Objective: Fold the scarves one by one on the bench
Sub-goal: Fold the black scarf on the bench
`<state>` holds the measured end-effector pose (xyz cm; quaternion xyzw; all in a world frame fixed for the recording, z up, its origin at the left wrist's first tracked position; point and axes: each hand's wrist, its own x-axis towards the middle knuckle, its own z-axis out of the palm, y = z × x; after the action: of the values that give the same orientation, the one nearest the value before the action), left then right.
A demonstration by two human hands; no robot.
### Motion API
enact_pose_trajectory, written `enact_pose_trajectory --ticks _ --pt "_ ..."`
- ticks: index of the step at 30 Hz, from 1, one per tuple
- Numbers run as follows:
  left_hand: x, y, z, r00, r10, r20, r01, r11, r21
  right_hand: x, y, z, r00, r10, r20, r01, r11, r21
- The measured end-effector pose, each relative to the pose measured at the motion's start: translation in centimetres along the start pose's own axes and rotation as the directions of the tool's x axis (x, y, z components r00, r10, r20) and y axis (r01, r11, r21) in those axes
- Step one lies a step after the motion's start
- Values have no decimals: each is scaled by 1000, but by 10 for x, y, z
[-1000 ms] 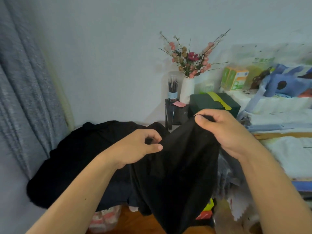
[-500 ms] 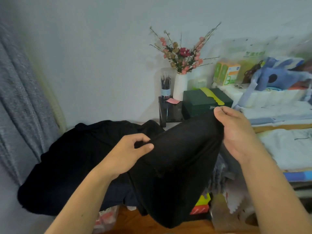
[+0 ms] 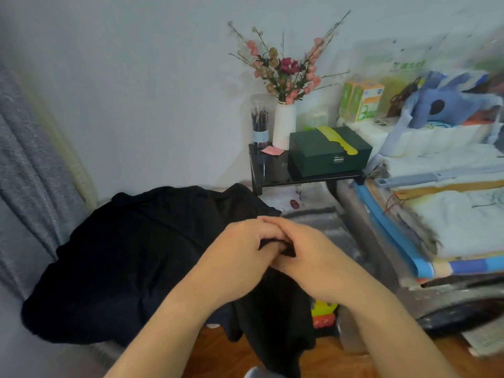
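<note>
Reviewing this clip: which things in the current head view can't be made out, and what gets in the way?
- Black scarf: the part between the left hand and right hand is covered by the fingers; its fold state cannot be told.
- Dark cloth pile: no seams show, so how many scarves it holds is unclear.
- Bench: hidden under the pile.
- Stacked linens: motion blur smears the right side.
- Both forearms: cut off by the bottom edge.

Item count: two bare hands, left hand (image 3: 240,249) and right hand (image 3: 308,252). One white ribbed ceramic vase (image 3: 284,125). One dark green latched box (image 3: 328,152). One yellow plastic comb (image 3: 336,139). One clear jar of dark brushes (image 3: 259,126). One pink paper note (image 3: 272,150). One small black glossy desk (image 3: 275,170). The number of black fabric scarves (image 3: 131,257) in the pile cannot be determined.
</note>
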<state>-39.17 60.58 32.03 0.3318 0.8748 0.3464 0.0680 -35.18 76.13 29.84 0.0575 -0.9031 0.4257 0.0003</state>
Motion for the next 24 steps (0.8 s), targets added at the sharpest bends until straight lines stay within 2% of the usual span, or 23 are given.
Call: enact_pose_trajectory --ticks 2,5,6,8,9,11,12,13,14,15,16,18,20,22,24 --pt "-5 -10 8 999 -11 -51 12 999 38 -3 8 9 997 17 -71 -18 1000 -8" --pt "-15 -33 10 987 -152 -51 152 988 7 -4 32 6 987 153 -52 -156 985 -77" --pt "-19 -40 9 977 -207 -42 207 978 9 -2 44 0 974 210 -88 -218 971 -99" --pt "-25 -51 6 953 -299 -35 300 953 26 0 66 -18 905 329 -270 -359 931 -70" --pt "-27 -53 4 941 -336 -39 336 942 2 1 76 -29 826 386 -410 -427 904 -7" --pt "-25 -58 2 900 -435 -16 432 898 -81 -1 88 -51 580 443 -684 -484 862 147" --pt "-24 -55 0 877 -481 16 477 865 -157 -2 89 -61 467 429 -773 -468 862 195" --pt "-25 -50 -3 865 -497 62 495 828 -263 -1 91 -67 394 400 -827 -425 878 222" --pt "-23 -46 -5 869 -485 95 482 790 -378 0 89 -72 367 372 -853 -368 900 234" --pt "-25 -40 -6 888 -438 139 448 756 -477 3 87 -74 388 353 -851 -314 919 238" --pt "-25 -35 -6 912 -373 171 404 738 -541 5 84 -74 456 339 -823 -264 935 238" --pt "-28 -23 -7 956 -183 228 282 786 -550 6 74 -67 650 348 -676 -188 935 302" --pt "-30 -8 -11 956 38 291 141 809 -570 3 57 -55 808 359 -467 -124 879 461" --pt "-31 5 -17 918 173 356 96 775 -625 1 43 -41 895 276 -351 -28 819 573" --pt "-27 12 -17 924 167 344 95 771 -629 1 27 -25 950 158 -270 26 819 573"
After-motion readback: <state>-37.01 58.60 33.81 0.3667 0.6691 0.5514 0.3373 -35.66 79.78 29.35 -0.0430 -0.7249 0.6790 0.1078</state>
